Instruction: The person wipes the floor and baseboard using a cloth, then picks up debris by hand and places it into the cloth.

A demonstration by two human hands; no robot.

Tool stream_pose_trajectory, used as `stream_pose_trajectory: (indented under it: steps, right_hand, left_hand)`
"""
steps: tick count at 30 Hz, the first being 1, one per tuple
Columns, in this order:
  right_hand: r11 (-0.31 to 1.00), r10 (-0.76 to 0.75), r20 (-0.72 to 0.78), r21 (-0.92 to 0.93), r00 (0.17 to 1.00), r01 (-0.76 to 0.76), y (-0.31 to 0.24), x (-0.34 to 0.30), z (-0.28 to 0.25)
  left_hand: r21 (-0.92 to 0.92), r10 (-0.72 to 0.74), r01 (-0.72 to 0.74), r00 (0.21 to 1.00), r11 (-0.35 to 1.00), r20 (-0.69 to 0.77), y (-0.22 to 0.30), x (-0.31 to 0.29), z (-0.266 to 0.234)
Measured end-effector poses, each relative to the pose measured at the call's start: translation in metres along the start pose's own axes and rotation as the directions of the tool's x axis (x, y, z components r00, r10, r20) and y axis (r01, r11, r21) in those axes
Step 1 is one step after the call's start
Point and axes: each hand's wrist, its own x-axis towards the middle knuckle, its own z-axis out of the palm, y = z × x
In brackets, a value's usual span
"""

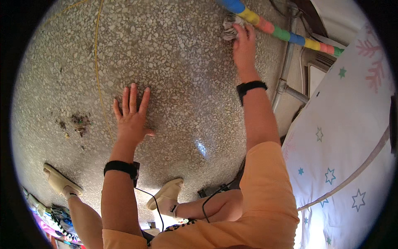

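My left hand [132, 119] rests on the speckled terrazzo floor [174, 74], its fingers spread and nothing in them. Farther off to the right, my right hand [244, 50] is closed on a crumpled grey-white cloth [230, 28] against the floor, just beneath a pole banded in several colours [281, 33]. Part of the cloth is hidden by the fingers. A small heap of dark debris [80, 123] lies to the left of my left hand, with smaller bits around it.
A thin yellow cord [97, 54] runs along the floor on the left. Metal pipes [283, 79] and a white sheet with stars [331, 166] flank my right arm. My beige slippers [166, 194] stand near me. Piled colourful fabric [58, 218] sits at the lower left.
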Motion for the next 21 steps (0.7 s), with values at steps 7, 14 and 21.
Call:
stream_pose_trajectory:
  steps: [7, 14, 21]
  right_hand:
    - [0.674, 0.656, 0.04, 0.419, 0.753, -0.609, 0.121, -0.06, -0.051]
    - [0.646, 0.733, 0.062, -0.376, 0.677, -0.665, 0.147, -0.112, -0.051]
    - [0.733, 0.674, 0.269, -0.355, 0.688, -0.58, 0.184, -0.006, -0.05]
  left_hand:
    - [-0.026, 0.005, -0.004, 1.0, 1.0, 0.009, 0.009, 0.007, -0.014]
    - [-0.016, -0.04, 0.04, 0.999, 0.999, 0.016, 0.005, -0.002, -0.008]
    - [0.018, -0.023, 0.024, 0.998, 1.0, -0.061, 0.003, -0.002, -0.003]
